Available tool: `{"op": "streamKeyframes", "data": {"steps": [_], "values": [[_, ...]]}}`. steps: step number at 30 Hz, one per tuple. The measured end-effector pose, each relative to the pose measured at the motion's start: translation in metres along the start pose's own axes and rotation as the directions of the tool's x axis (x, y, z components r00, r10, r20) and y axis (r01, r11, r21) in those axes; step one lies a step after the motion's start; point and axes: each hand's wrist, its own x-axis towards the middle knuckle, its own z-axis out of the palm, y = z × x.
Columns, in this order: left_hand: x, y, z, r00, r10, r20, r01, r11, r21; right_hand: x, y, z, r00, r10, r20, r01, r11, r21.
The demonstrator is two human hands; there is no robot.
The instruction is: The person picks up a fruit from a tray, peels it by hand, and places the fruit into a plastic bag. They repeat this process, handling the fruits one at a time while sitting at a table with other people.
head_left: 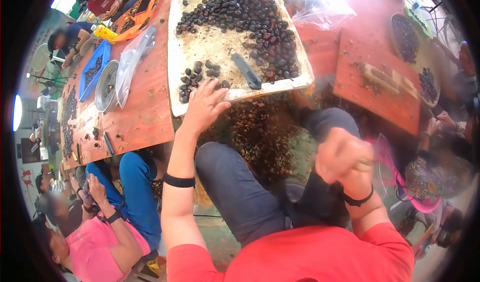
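Observation:
My left hand [205, 103] rests at the front edge of a white, dirt-stained tray [210, 44], its fingers spread. Its fingertips are beside a small group of dark, round, nut-like pieces [192, 77]. A much larger heap of the same glossy dark pieces [272, 37] covers the tray's back and right side. Between heap and small group lies a flat grey-black tool [246, 72], perhaps a knife. My right hand [345, 157] is raised over my right thigh, curled closed and blurred; whatever it holds cannot be made out.
Brown scraps [260, 132] litter the floor below the tray. To the left, a red table [142, 102] bears a blue tray [103, 52], a round metal pan [102, 94] and a plastic bag [134, 57]. Co-workers sit on both sides. A red board [370, 97] is at right.

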Motion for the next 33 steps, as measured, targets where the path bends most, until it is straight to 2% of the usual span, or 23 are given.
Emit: {"op": "streamKeyframes", "data": {"steps": [1, 2, 4, 5, 7, 8, 9, 11, 13, 16, 17, 19, 20, 22, 23, 25, 27, 30, 31, 33], "values": [[0.000, 0.002, 0.003, 0.997, -0.002, 0.082, -0.002, 0.999, 0.048, 0.001, -0.011, 0.004, 0.995, 0.007, -0.097, 0.006, 0.991, 0.131], [-0.001, -0.002, 0.002, 0.997, 0.056, 0.057, -0.059, 0.997, 0.053, 0.004, -0.026, 0.007, 0.991, 0.035, -0.126, -0.010, 0.981, 0.192], [-0.008, -0.012, -0.003, 0.998, -0.010, 0.065, 0.004, 0.996, 0.089, 0.014, -0.047, 0.016, 0.986, 0.070, -0.150, -0.030, 0.966, 0.256], [-0.012, -0.020, -0.006, 0.995, -0.072, 0.063, 0.064, 0.989, 0.130, 0.020, -0.053, 0.025, 0.973, -0.074, -0.218, 0.145, 0.933, 0.330], [-0.020, -0.042, -0.003, 0.996, -0.087, 0.026, 0.082, 0.985, 0.154, 0.030, -0.059, 0.036, 0.864, -0.327, -0.383, 0.480, 0.766, 0.427], [-0.023, -0.048, -0.004, 0.996, -0.085, -0.021, 0.087, 0.990, 0.111, 0.033, -0.064, 0.034, 0.862, -0.378, -0.338, 0.503, 0.718, 0.482], [-0.025, -0.053, -0.006, 0.994, -0.084, -0.067, 0.088, 0.994, 0.068, 0.034, -0.069, 0.031, 0.877, -0.393, -0.276, 0.480, 0.698, 0.532], [-0.020, -0.066, -0.008, 0.994, -0.041, -0.102, 0.054, 0.991, 0.120, 0.034, -0.078, 0.026, 0.890, -0.414, -0.192, 0.440, 0.665, 0.603], [-0.008, -0.074, -0.009, 0.976, -0.078, -0.204, 0.097, 0.991, 0.087, 0.032, -0.083, 0.023, 0.899, -0.417, -0.132, 0.398, 0.656, 0.641], [0.011, -0.077, 0.007, 0.958, -0.135, -0.254, 0.166, 0.980, 0.107, 0.030, -0.087, 0.020, 0.914, -0.400, -0.072, 0.340, 0.655, 0.676], [0.012, -0.069, 0.010, 0.970, -0.194, -0.145, 0.213, 0.969, 0.128, 0.030, -0.088, 0.020, 0.919, -0.389, -0.062, 0.324, 0.657, 0.680], [0.015, -0.063, 0.021, 0.988, -0.078, -0.134, 0.101, 0.981, 0.168, 0.032, -0.089, 0.016, 0.922, -0.387, -0.022, 0.293, 0.657, 0.695], [0.015, -0.061, 0.022, 0.985, -0.077, -0.151, 0.102, 0.980, 0.168, 0.032, -0.087, 0.013, 0.923, -0.384, 0.006, 0.275, 0.670, 0.690], [0.005, -0.042, 0.014, 1.000, 0.017, -0.009, -0.016, 0.997, 0.076, 0.036, -0.085, 0.010, 0.930, -0.362, 0.062, 0.229, 0.703, 0.674], [0.000, -0.038, 0.009, 1.000, 0.015, -0.014, -0.014, 0.997, 0.077, 0.039, -0.084, 0.009, 0.931, -0.357, 0.079, 0.215, 0.709, 0.671], [-0.009, -0.036, -0.002, 0.997, 0.039, 0.071, -0.038, 0.999, -0.004, 0.041, -0.083, 0.005, 0.929, -0.352, 0.110, 0.192, 0.717, 0.670], [-0.017, -0.043, -0.006, 0.999, 0.031, -0.008, -0.031, 0.998, -0.046, 0.042, -0.082, 0.004, 0.923, -0.359, 0.140, 0.180, 0.724, 0.666], [-0.030, -0.058, -0.015, 0.988, -0.066, -0.139, 0.056, 0.996, -0.070, 0.039, -0.085, 0.008, 0.916, -0.369, 0.156, 0.170, 0.711, 0.682], [-0.032, -0.060, -0.019, 0.989, -0.065, -0.133, 0.056, 0.996, -0.070, 0.037, -0.086, 0.009, 0.919, -0.369, 0.141, 0.170, 0.693, 0.701], [-0.038, -0.068, -0.024, 0.946, -0.209, -0.249, 0.188, 0.976, -0.106, 0.034, -0.087, 0.011, 0.924, -0.369, 0.104, 0.183, 0.663, 0.726]]}}
